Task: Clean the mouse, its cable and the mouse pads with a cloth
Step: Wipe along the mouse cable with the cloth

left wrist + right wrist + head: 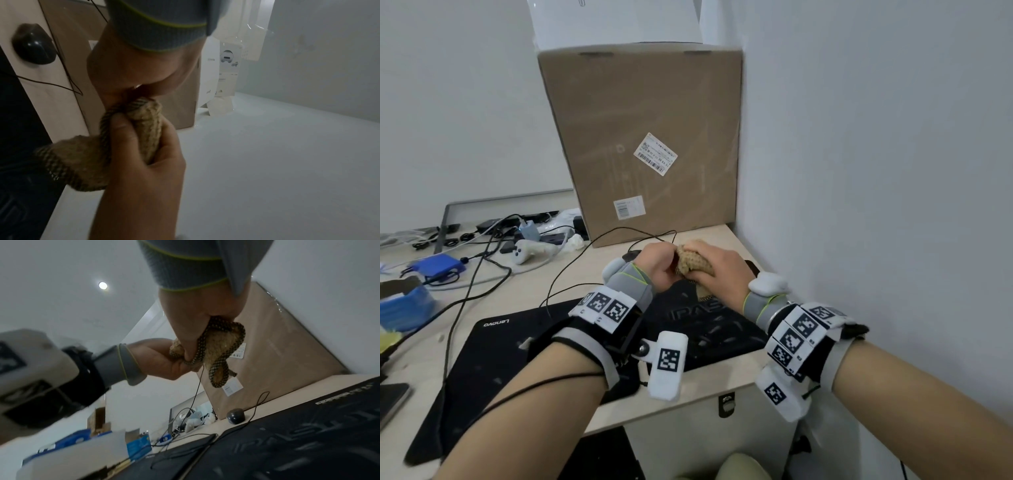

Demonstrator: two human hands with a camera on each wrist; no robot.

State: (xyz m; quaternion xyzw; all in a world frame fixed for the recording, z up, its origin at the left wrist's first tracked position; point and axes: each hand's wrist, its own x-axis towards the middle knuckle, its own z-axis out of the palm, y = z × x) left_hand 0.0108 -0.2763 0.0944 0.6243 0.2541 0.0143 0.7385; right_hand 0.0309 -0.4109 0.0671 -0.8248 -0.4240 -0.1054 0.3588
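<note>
Both my hands are raised together over the back of the desk. My right hand [717,269] [195,318] grips a bunched tan cloth [695,262] [82,162] [222,345] with a dark checked border. My left hand [659,269] [133,68] is curled right against the cloth and pinches the thin black mouse cable [197,386], which hangs from its fingers. The black mouse [235,415] [34,45] lies on the desk beyond the hands, mostly hidden in the head view. Below lie two black mouse pads: a Lenovo pad [493,342] and a pad with grey lettering [705,315].
A large cardboard box [647,137] stands at the back against the white wall [876,171] on the right. To the left are a white game controller [527,250], a blue box [436,265] and tangled cables. The desk's front edge [688,401] is near my forearms.
</note>
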